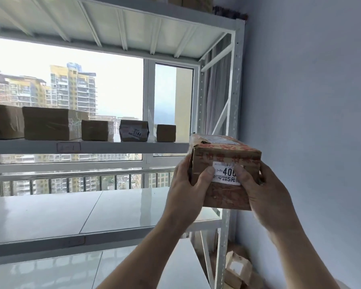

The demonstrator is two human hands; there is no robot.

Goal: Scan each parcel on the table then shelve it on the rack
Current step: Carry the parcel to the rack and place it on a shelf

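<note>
A window point(113, 80) shows apartment towers point(73, 88) — a curtain point(214, 97) (pale, gathered) hangs beside a blue wall point(311, 101).

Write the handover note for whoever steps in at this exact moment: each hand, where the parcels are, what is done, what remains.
Left hand: grips the labelled parcel's left side, thumb on the white label.
Right hand: grips its right side, thumb on the label too.
The parcel is in the air at the right end of the rack, level with the middle shelf.
Done: five parcels stand in a row on that shelf.
Left: set this one down, likely in the free space right of the small box. The table is out of view.
</note>
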